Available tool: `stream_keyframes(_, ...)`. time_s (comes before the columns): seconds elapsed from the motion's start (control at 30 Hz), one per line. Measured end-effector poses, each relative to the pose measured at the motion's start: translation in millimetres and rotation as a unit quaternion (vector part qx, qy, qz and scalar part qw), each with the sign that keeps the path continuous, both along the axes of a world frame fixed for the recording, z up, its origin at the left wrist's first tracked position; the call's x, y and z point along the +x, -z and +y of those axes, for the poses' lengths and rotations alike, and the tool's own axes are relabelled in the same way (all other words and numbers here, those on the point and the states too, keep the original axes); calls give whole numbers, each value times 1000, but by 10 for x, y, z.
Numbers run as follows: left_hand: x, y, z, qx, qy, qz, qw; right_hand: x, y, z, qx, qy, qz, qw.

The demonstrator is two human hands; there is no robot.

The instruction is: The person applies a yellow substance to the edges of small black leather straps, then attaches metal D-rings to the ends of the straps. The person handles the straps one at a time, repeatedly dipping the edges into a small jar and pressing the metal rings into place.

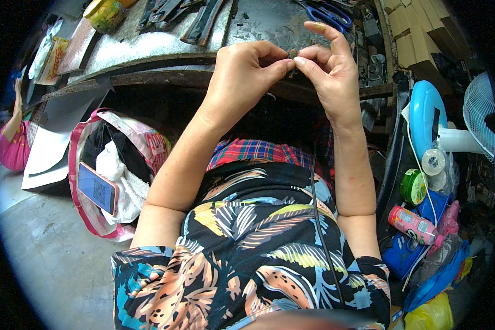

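My left hand (245, 74) and my right hand (333, 71) meet at the near edge of the workbench (258, 25). Thumb and forefinger of each are pinched together around one tiny dark reddish-brown piece (293, 54), too small to name. The right hand's other fingers are raised, one pointing up and to the left. On the bench, blue-handled scissors (330, 16) lie just beyond the right hand. Several flat dark strips (202, 25) lie beyond the left hand.
A yellow-lidded jar (104, 15) stands at the bench's far left. Left of me, a pink-trimmed bag (77, 181) holds a phone (97, 188) and a white cloth (129, 181). To my right are a fan (478, 118), a pink bottle (412, 224) and cartons (418, 33). Another person's arm (15, 110) shows far left.
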State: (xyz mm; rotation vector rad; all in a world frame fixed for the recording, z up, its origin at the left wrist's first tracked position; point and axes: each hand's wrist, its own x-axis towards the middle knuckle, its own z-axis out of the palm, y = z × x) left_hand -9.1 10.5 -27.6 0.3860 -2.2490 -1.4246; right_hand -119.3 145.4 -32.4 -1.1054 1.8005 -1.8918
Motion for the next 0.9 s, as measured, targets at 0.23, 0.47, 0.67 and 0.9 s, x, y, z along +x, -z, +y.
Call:
stream_keyframes(0.23, -48, -11, 79, -229, -65, 57, 970, 26, 1, 6, 50, 11, 55, 997)
stream_keyframes(0.47, 22, -15, 9, -206, -101, 9, 973, 8, 40, -2, 40, 5, 67, 997)
stream_keyframes(0.67, 98, 5, -121, -266, -92, -29, 959, -101, -32, 191, 49, 74, 283, 955)
stream_keyframes(0.9, 110, 40, -181, -216, -67, -28, 974, -168, -30, 382, 144, 67, 269, 950)
